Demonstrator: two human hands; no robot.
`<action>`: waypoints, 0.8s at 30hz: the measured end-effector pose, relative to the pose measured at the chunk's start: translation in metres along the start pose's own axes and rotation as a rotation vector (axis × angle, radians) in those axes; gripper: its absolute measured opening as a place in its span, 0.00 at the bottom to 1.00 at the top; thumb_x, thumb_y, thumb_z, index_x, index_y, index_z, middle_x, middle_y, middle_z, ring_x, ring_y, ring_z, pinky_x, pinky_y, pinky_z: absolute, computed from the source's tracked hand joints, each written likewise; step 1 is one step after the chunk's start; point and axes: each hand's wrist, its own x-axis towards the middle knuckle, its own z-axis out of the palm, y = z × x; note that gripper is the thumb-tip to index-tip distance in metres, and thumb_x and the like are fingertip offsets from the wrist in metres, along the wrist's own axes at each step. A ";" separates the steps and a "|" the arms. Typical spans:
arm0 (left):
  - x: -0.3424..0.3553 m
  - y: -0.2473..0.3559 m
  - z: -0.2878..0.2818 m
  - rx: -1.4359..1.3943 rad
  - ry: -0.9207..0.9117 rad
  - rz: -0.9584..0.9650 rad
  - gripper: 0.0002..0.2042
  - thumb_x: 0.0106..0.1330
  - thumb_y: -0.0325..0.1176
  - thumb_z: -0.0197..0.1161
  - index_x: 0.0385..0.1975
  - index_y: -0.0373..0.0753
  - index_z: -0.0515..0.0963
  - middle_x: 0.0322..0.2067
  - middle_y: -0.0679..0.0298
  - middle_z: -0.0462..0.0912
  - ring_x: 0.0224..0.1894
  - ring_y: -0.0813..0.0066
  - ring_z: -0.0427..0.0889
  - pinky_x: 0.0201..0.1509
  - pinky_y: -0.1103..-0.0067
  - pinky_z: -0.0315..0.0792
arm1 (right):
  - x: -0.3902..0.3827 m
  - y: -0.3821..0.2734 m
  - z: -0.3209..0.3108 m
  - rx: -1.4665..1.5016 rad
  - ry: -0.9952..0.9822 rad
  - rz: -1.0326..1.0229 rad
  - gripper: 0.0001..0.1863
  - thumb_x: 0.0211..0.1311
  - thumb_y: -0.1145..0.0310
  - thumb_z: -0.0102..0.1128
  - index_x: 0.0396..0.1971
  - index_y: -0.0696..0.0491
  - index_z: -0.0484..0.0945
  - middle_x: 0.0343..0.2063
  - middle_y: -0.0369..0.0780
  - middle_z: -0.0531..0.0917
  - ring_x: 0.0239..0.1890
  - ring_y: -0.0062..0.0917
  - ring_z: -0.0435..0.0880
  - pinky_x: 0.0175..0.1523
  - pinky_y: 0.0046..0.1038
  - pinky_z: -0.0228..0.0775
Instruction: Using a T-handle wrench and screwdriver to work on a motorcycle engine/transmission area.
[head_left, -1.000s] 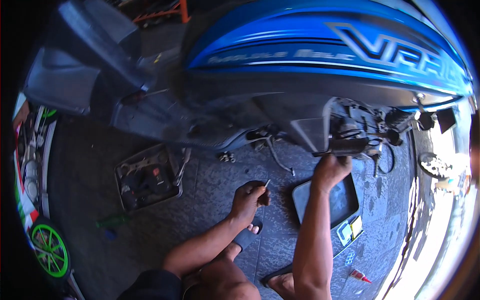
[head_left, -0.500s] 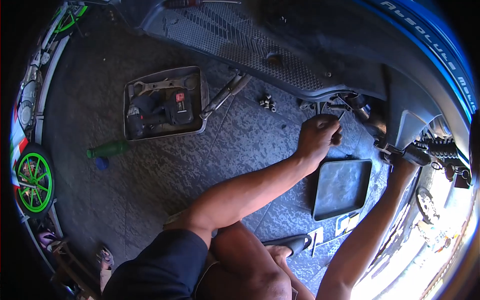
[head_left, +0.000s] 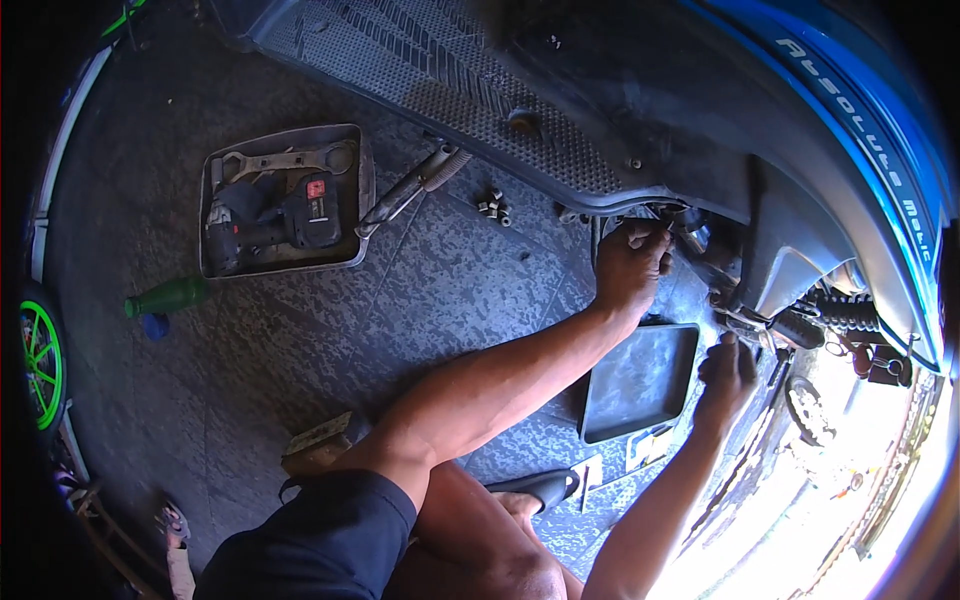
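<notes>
A scooter with a dark underside, a textured black footboard [head_left: 400,75] and a blue body panel [head_left: 850,110] stands over the work area. My left hand [head_left: 632,268] is up against its lower edge, close to a dark cylindrical part [head_left: 690,230]. Its fingers are curled together, and whatever they pinch is too small to make out. My right hand [head_left: 728,382] is lower and to the right, below the black rubber footpeg [head_left: 798,330]. Those fingers are closed too, the tips pointing up at metal parts; what they grip is hidden. Beneath the hands lies a black shallow tray [head_left: 640,385].
To the left, a metal tray [head_left: 368,190] holds a cordless impact driver [head_left: 285,220] and a large wrench [head_left: 285,160]. Several small cylindrical pieces [head_left: 495,207] lie on the floor. A green bottle [head_left: 168,298], the side stand [head_left: 415,190] and a spring [head_left: 850,310] are also around.
My right hand has come down from behind the footpeg. The left hand has moved closer to the scooter's underside, and the thin pointed thing in it no longer shows. The view has shifted.
</notes>
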 end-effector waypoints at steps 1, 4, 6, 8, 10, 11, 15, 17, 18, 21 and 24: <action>0.000 0.001 0.002 -0.011 0.011 0.003 0.06 0.68 0.30 0.60 0.37 0.34 0.79 0.28 0.64 0.80 0.27 0.80 0.77 0.33 0.81 0.75 | -0.002 0.005 0.000 -0.008 0.011 0.005 0.18 0.66 0.54 0.59 0.28 0.56 0.78 0.16 0.33 0.74 0.17 0.14 0.68 0.22 0.20 0.58; 0.003 0.002 0.000 -0.010 0.013 0.004 0.06 0.69 0.30 0.60 0.37 0.33 0.79 0.28 0.64 0.80 0.26 0.80 0.77 0.32 0.82 0.75 | -0.021 -0.001 0.011 0.060 -0.065 0.103 0.16 0.68 0.56 0.57 0.29 0.54 0.77 0.19 0.31 0.74 0.18 0.13 0.67 0.22 0.19 0.55; 0.004 0.001 0.001 -0.002 0.027 0.000 0.06 0.69 0.29 0.60 0.37 0.33 0.79 0.27 0.64 0.80 0.26 0.80 0.77 0.31 0.82 0.74 | -0.027 -0.003 0.016 0.022 -0.076 0.109 0.15 0.68 0.56 0.57 0.29 0.54 0.77 0.19 0.30 0.73 0.18 0.13 0.66 0.22 0.18 0.55; 0.005 0.001 0.001 0.024 0.030 0.008 0.06 0.69 0.30 0.59 0.36 0.33 0.78 0.26 0.65 0.79 0.25 0.81 0.76 0.29 0.82 0.74 | -0.031 -0.006 0.022 0.108 -0.073 0.107 0.16 0.66 0.58 0.61 0.28 0.56 0.77 0.17 0.35 0.75 0.16 0.15 0.68 0.22 0.19 0.60; 0.005 -0.001 -0.001 0.042 0.023 0.011 0.07 0.69 0.30 0.58 0.35 0.33 0.78 0.26 0.65 0.79 0.24 0.81 0.75 0.29 0.82 0.73 | -0.033 -0.003 0.027 0.122 -0.090 0.125 0.15 0.66 0.58 0.61 0.28 0.56 0.77 0.17 0.34 0.75 0.16 0.15 0.69 0.22 0.19 0.60; 0.004 -0.004 -0.001 0.060 0.012 0.011 0.07 0.69 0.31 0.58 0.34 0.33 0.78 0.26 0.65 0.79 0.24 0.81 0.75 0.28 0.82 0.72 | -0.035 -0.001 0.028 0.133 -0.102 0.141 0.15 0.66 0.59 0.60 0.28 0.56 0.77 0.16 0.34 0.74 0.16 0.15 0.69 0.23 0.19 0.61; -0.005 -0.014 -0.011 0.279 0.033 0.152 0.07 0.66 0.30 0.56 0.30 0.34 0.77 0.25 0.64 0.79 0.22 0.80 0.74 0.27 0.81 0.70 | -0.043 -0.011 0.049 0.150 -0.148 0.060 0.13 0.64 0.68 0.62 0.43 0.61 0.79 0.25 0.36 0.79 0.20 0.15 0.73 0.25 0.18 0.64; -0.026 -0.012 -0.024 0.383 -0.045 0.002 0.07 0.62 0.29 0.54 0.27 0.34 0.76 0.25 0.62 0.78 0.24 0.79 0.74 0.28 0.78 0.69 | -0.046 -0.004 0.066 0.191 -0.181 -0.069 0.17 0.64 0.73 0.60 0.52 0.61 0.76 0.34 0.37 0.82 0.25 0.15 0.77 0.29 0.18 0.69; -0.030 -0.021 -0.032 0.460 -0.058 0.096 0.06 0.60 0.28 0.55 0.26 0.34 0.77 0.26 0.62 0.79 0.28 0.78 0.75 0.32 0.77 0.70 | -0.049 -0.006 0.075 0.063 -0.173 -0.141 0.18 0.63 0.74 0.59 0.53 0.61 0.76 0.36 0.39 0.82 0.27 0.18 0.79 0.31 0.20 0.71; -0.050 -0.026 -0.050 0.509 -0.028 -0.034 0.06 0.59 0.28 0.55 0.26 0.34 0.78 0.27 0.62 0.80 0.31 0.77 0.76 0.36 0.77 0.71 | -0.061 0.000 0.086 -0.254 -0.144 -0.342 0.17 0.60 0.75 0.57 0.49 0.59 0.80 0.39 0.46 0.83 0.38 0.35 0.83 0.43 0.33 0.74; -0.067 -0.026 -0.068 0.495 0.001 -0.183 0.07 0.60 0.28 0.55 0.28 0.33 0.79 0.29 0.61 0.81 0.33 0.76 0.78 0.39 0.76 0.72 | -0.086 0.013 0.090 -0.322 -0.158 -0.316 0.16 0.59 0.76 0.56 0.48 0.58 0.80 0.38 0.46 0.82 0.39 0.39 0.83 0.44 0.35 0.74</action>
